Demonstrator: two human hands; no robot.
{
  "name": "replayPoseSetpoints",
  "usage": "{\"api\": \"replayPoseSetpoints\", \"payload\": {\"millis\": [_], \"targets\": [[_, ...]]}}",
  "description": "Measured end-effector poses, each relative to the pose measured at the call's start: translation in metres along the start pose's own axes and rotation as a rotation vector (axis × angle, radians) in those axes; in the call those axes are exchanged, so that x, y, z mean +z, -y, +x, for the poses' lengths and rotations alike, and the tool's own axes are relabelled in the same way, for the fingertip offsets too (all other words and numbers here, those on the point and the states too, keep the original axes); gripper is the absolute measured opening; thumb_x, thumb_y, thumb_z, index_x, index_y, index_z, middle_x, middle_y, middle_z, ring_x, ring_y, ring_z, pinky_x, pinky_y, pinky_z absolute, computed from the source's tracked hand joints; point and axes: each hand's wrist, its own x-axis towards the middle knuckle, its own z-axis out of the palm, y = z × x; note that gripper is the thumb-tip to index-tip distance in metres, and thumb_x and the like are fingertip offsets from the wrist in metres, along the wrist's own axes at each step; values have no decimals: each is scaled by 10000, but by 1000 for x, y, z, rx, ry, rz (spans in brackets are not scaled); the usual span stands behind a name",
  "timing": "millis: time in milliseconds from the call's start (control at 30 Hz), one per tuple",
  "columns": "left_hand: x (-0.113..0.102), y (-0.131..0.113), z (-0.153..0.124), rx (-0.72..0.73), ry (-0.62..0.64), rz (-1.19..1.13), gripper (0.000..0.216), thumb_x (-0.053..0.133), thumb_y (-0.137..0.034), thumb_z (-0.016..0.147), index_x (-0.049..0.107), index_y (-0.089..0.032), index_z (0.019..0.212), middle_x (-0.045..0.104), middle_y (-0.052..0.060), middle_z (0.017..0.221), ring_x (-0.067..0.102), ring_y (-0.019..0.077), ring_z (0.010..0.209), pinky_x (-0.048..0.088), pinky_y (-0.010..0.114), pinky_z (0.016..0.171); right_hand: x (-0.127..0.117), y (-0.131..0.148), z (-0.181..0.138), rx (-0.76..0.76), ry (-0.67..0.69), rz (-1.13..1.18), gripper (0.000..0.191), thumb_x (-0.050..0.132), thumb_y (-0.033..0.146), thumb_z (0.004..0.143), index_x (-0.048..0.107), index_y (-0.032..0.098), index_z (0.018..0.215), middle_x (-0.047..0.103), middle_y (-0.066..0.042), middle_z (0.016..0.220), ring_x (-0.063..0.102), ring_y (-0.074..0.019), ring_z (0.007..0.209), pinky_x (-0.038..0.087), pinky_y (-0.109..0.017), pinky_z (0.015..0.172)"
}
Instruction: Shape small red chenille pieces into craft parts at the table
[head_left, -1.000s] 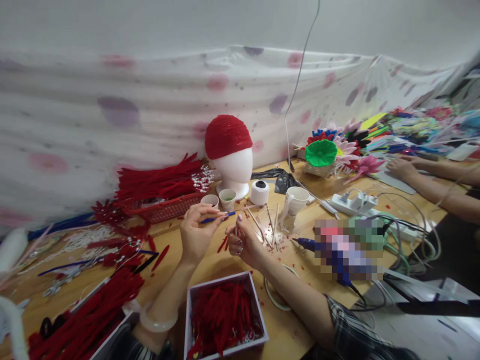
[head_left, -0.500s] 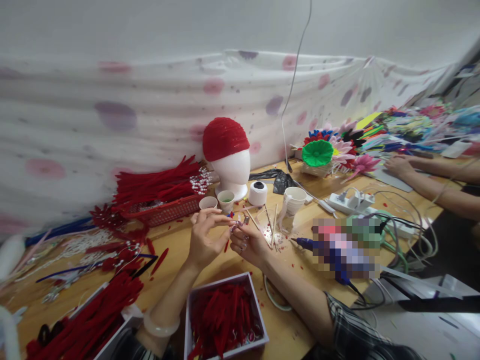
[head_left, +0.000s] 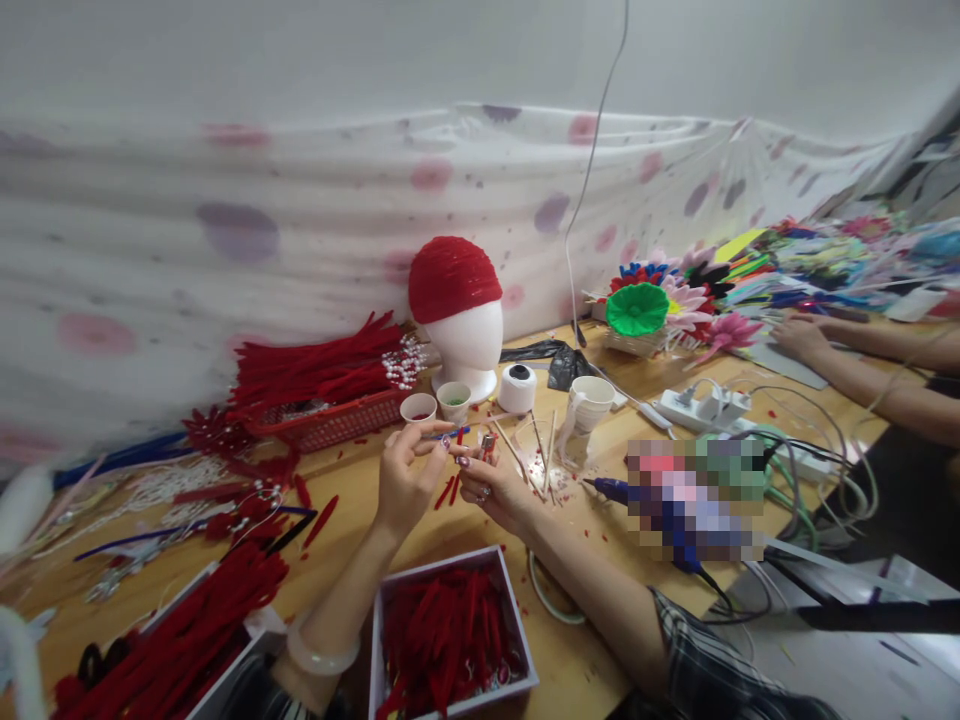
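Observation:
My left hand (head_left: 406, 472) is raised over the wooden table (head_left: 420, 540), its thumb and fingers pinched on a thin blue stick (head_left: 448, 434) that points right. My right hand (head_left: 489, 485) sits just to its right, fingers curled round a small red piece (head_left: 487, 444) held close to the stick's tip. The two hands almost touch. Below them stands a white box (head_left: 450, 632) full of red pieces.
A white foam head with a red cap (head_left: 456, 310) stands behind, with small cups (head_left: 436, 405), a thread spool (head_left: 517, 387), a red basket (head_left: 330, 415) and red trims at left. Another person's arms (head_left: 862, 360), a power strip (head_left: 705, 405) and cables lie right.
The hands drew together from slightly apart. The blue stick stays in my left hand; the view shifted slightly.

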Motion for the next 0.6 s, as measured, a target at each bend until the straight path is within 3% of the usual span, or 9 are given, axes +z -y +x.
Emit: {"api": "replayPoseSetpoints", "payload": {"millis": [133,300,433,600], "targets": [[0,-2,3,-183,9,-189,192,609,-290,779,639,-157,914,749,64,819,711,202,711,522,315,746,0,-3,2,7,-58,-72,281,819,295,648,579,155,691,333,112,453,186,-23,391,124,-205,416],[-4,4,12,-247,-43,-247,226,687,-325,691,661,-160,843,740,56,777,697,205,777,518,314,776,3,-3,1,4,-86,-123,320,833,330,619,584,153,715,333,116,448,206,-21,381,131,-204,409],[-10,10,19,-226,133,-104,230,731,-340,624,724,-165,772,741,80,878,663,222,865,495,317,801,1,-5,2,-25,-79,-210,332,828,364,615,591,149,706,353,105,452,226,-25,381,132,-209,408],[-17,7,20,-249,260,-46,199,684,-363,668,720,-169,697,735,66,802,648,211,794,487,325,792,-6,-9,4,-38,-78,-345,309,796,383,651,597,154,703,350,101,420,255,-39,373,146,-216,412]]}}
